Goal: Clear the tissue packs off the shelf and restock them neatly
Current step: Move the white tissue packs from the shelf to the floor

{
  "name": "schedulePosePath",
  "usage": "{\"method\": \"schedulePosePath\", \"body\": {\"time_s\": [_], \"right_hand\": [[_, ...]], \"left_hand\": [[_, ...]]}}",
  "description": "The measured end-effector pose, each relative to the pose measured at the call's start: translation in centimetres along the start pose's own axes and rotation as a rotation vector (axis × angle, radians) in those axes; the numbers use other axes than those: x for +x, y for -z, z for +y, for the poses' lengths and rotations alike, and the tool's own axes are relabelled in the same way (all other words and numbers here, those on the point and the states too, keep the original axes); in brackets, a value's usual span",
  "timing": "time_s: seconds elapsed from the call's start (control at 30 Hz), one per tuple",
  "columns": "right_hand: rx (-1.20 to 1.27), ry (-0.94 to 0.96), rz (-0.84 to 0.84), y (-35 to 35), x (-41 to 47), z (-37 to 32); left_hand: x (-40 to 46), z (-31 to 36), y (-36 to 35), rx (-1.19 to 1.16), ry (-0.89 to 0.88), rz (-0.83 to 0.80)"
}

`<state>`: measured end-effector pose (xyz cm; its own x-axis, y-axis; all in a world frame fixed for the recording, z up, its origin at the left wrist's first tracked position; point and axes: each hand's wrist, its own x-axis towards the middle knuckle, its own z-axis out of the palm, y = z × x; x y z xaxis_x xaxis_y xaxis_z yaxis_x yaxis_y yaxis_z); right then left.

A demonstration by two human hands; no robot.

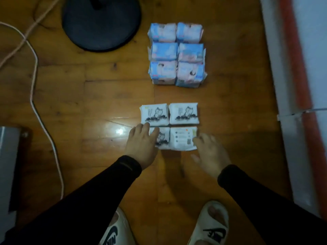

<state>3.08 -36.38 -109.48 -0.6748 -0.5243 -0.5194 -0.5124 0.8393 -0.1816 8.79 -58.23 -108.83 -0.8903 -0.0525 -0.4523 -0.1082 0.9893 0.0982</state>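
Note:
Several white tissue packs with a cartoon print (184, 114) lie in a tight two-by-two block on the wooden floor. Further away, several blue and pink tissue packs (177, 53) sit in a neat two-wide block. My left hand (141, 144) rests with straight fingers on the near-left white pack (163, 138). My right hand (210, 152) lies with relaxed fingers against the right edge of the near-right white pack (183, 137), which shows its printed back. Neither hand grips a pack.
A round black stand base (100, 23) sits at the far left, with a pale cable (33, 96) trailing across the floor. A white and red wall edge (297, 96) runs down the right. A grey object (7, 165) is at the left edge. My slippers (210, 225) are at the bottom.

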Motion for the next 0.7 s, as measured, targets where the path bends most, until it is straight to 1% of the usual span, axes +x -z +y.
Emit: {"method": "schedulePosePath", "body": {"time_s": [0.07, 0.13, 0.23, 0.33, 0.4, 0.5, 0.6, 0.7], "right_hand": [[0.000, -0.023, 0.005, 5.5, -3.1, -0.1], [0.009, -0.048, 0.039, 12.2, -6.3, -0.1], [0.058, -0.100, 0.168, 23.0, -11.3, 0.0], [0.133, -0.123, 0.373, 34.2, -16.6, 0.2], [0.124, -0.154, 0.516, 41.4, -20.9, 0.4], [0.096, -0.226, 0.708, 51.3, -28.6, 0.3], [0.048, -0.314, 0.883, 59.2, -37.9, -0.3], [-0.009, -0.424, 1.050, 64.7, -47.7, -1.3]], "left_hand": [[-1.7, 0.5, 5.6, -0.040, -0.036, 0.012], [-3.5, 1.2, 12.4, -0.089, -0.077, 0.065], [-6.4, 2.6, 23.8, -0.149, -0.137, 0.162], [-9.6, 4.9, 35.7, -0.184, -0.194, 0.311], [-11.9, 6.9, 43.5, -0.206, -0.270, 0.414], [-16.0, 10.5, 54.7, -0.213, -0.395, 0.505], [-20.7, 14.5, 64.6, -0.207, -0.552, 0.580], [-25.6, 19.4, 72.6, -0.197, -0.719, 0.646]]}}
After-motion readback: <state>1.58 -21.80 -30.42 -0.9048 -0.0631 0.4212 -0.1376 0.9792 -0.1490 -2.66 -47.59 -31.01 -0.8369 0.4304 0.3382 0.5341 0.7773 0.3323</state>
